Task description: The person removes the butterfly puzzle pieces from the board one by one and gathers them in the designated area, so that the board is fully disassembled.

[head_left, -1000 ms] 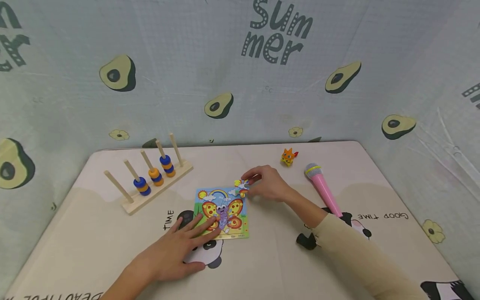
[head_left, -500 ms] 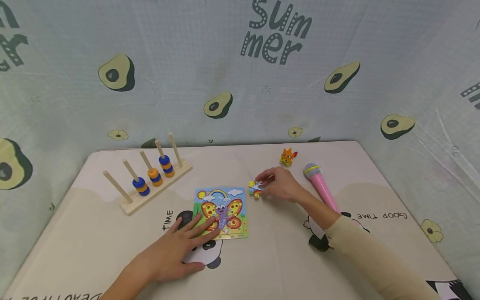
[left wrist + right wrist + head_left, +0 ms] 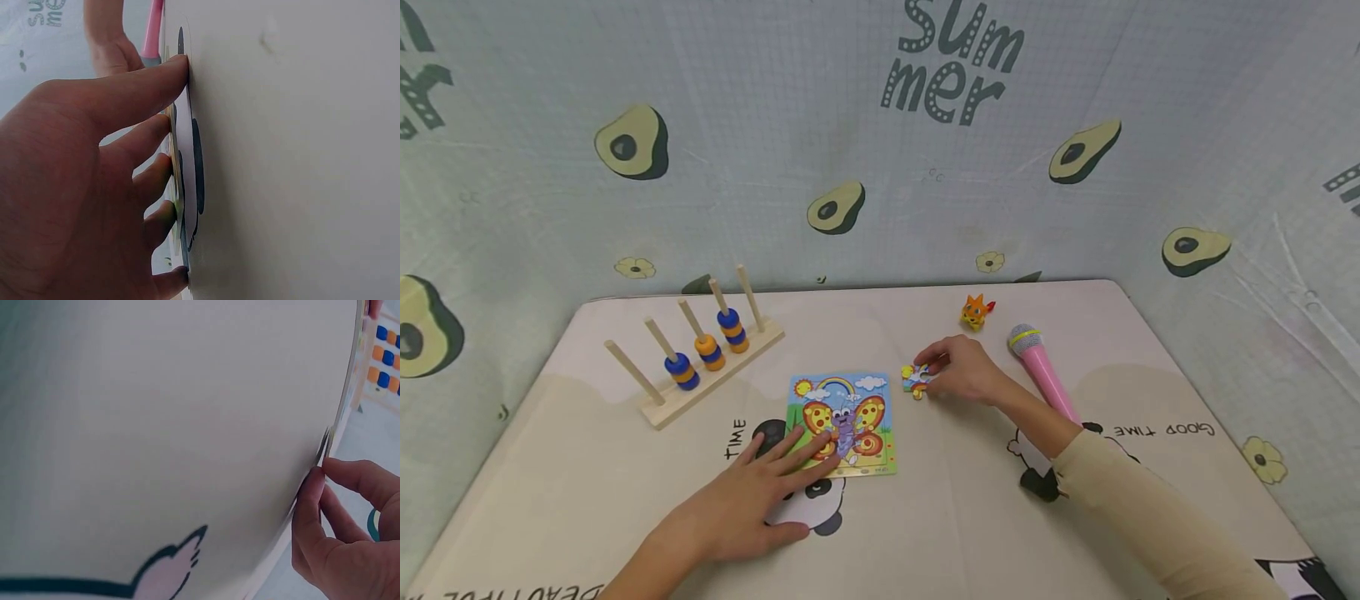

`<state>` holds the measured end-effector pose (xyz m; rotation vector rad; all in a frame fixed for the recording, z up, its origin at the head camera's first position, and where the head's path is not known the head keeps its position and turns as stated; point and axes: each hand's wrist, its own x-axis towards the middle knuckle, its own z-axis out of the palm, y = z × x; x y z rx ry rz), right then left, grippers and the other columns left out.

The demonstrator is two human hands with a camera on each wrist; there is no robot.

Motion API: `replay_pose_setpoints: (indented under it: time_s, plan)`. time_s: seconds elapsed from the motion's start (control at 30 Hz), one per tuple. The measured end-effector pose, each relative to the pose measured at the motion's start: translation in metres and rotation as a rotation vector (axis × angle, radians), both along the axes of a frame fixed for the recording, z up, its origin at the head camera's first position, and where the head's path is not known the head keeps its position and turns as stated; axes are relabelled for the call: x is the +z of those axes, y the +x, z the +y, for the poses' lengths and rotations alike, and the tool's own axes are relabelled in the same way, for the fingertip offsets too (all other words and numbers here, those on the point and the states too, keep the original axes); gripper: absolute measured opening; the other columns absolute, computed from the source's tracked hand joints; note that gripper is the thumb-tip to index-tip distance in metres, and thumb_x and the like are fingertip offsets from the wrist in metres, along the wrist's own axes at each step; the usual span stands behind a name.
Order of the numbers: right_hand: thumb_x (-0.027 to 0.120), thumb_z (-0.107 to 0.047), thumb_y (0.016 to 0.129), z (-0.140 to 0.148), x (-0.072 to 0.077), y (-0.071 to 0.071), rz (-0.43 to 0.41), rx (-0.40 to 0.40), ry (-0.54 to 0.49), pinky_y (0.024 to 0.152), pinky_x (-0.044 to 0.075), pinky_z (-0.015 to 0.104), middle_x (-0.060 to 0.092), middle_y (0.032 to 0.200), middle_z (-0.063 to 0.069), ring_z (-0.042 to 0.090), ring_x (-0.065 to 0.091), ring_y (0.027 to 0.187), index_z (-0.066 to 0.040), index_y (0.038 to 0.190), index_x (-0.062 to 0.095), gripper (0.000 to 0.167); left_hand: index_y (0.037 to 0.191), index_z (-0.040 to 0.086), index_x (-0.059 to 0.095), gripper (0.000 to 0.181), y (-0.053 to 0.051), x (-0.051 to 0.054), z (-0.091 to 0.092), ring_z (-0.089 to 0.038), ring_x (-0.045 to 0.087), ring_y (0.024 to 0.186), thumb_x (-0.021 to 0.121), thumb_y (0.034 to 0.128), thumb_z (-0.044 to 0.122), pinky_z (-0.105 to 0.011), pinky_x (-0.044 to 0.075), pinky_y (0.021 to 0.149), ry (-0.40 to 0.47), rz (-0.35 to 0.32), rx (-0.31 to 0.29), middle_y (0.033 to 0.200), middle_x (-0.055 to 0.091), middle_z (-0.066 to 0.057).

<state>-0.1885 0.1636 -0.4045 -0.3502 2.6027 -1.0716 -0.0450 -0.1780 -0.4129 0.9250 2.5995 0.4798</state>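
Note:
A square butterfly puzzle board (image 3: 880, 417) lies flat at the middle of the table in the head view. My left hand (image 3: 748, 500) rests with spread fingers on its lower left part and the cloth beside it. Just right of the board's upper right corner, my right hand (image 3: 966, 371) pinches a small colourful puzzle piece (image 3: 913, 377) between thumb and fingers, low over the table. In the left wrist view, the left hand (image 3: 94, 169) has its fingertips along the board's edge. The right wrist view shows the right hand (image 3: 350, 531) with thumb and fingertips together at a thin edge.
A wooden peg rack (image 3: 700, 392) with blue and orange rings stands at the left. Towards the back right sit a small orange toy figure (image 3: 975, 312) and a pink toy microphone (image 3: 1048, 375), partly behind the right forearm. A patterned curtain (image 3: 737, 167) hangs behind the table.
My right hand has moved right with the piece, from over the board's upper right corner to just beside it. The left hand has stayed on the board.

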Motion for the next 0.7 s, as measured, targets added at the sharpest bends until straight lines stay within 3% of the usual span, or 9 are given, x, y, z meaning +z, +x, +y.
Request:
replay_pose_setpoints:
  time_s: [0.7]
  plan:
    - [0.084, -0.003, 0.079, -0.0025, -0.0007, -0.0019, -0.003, 0.015, 0.070, 0.082, 0.054, 0.030, 0.072, 0.101, 0.003, 0.019, 0.062, 0.095, -0.010, 0.112, 0.079, 0.035, 0.163, 0.039, 0.034, 0.077, -0.0009, -0.0005, -0.0009, -0.036, 0.014, 0.162, 0.069, 0.0954, 0.051, -0.080, 0.015, 0.118, -0.002, -0.002, -0.008, 0.174, 0.020, 0.011]
